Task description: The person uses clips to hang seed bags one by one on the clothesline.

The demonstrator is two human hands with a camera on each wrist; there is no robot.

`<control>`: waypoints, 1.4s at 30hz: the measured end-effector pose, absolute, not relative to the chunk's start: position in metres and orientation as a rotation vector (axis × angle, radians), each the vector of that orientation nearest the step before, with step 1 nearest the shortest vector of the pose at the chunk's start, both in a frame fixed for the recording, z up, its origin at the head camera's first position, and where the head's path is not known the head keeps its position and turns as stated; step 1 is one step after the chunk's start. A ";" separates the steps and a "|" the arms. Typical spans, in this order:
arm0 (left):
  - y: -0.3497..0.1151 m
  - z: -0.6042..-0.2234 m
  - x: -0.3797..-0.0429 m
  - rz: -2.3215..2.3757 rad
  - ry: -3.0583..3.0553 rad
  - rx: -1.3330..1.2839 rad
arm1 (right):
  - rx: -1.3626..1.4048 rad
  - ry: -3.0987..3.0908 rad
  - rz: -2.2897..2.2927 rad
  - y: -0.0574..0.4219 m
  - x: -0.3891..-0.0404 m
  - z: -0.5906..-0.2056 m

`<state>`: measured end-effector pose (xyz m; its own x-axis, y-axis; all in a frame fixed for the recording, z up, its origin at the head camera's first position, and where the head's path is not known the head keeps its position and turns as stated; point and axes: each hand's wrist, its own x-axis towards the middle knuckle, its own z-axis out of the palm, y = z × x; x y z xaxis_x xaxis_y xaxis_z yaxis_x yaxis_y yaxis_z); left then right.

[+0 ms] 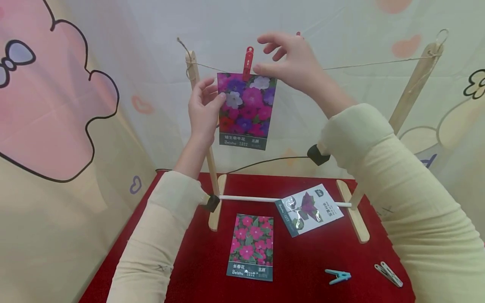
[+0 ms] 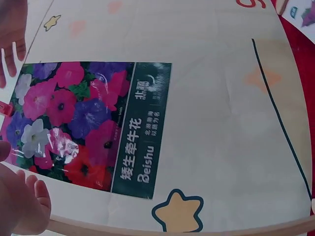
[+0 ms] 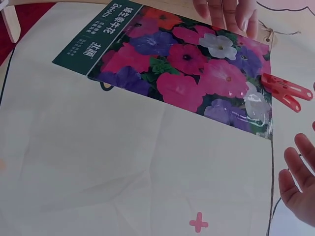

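Note:
A seed packet with pink, purple, white and red flowers (image 1: 246,109) hangs upright from a twine line, its top edge clipped by a red clothespin (image 1: 248,63). My left hand (image 1: 204,107) is at the packet's left edge, thumb overlapping the edge and fingers loosely bent beside it. In the right wrist view, the fingers of that left hand (image 3: 226,17) show along the packet's edge. To the right of the clothespin is my right hand (image 1: 289,61), thumb and fingers spread apart with nothing between them. Its thumb tip is near the packet's top right corner.
Wooden posts (image 1: 417,88) hold the twine (image 1: 371,65). Another red clip (image 1: 298,33) peeks out behind the right hand. On the red cloth (image 1: 303,269) lie a pink-flower packet (image 1: 250,244), a white packet (image 1: 310,209) over a white rod (image 1: 250,198), a blue clothespin (image 1: 338,276) and a pale clothespin (image 1: 388,274).

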<state>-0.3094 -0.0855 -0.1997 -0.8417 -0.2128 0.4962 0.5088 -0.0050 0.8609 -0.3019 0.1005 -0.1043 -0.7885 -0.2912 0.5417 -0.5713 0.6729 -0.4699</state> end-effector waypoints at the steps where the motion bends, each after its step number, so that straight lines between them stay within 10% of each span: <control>1: -0.086 -0.201 -0.309 -1.880 -1.797 -0.302 | 0.678 -2.450 0.885 0.102 -0.301 -0.105; 42: -0.111 -0.259 -0.281 -1.414 -2.131 -0.471 | 1.014 -2.203 0.546 0.145 -0.240 -0.146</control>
<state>-0.2807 -0.1115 -0.2595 -0.7964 -0.0043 0.6047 0.5555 0.3900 0.7344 -0.2399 0.1454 -0.1463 -0.4943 -0.5142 0.7009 -0.7820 0.6152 -0.1001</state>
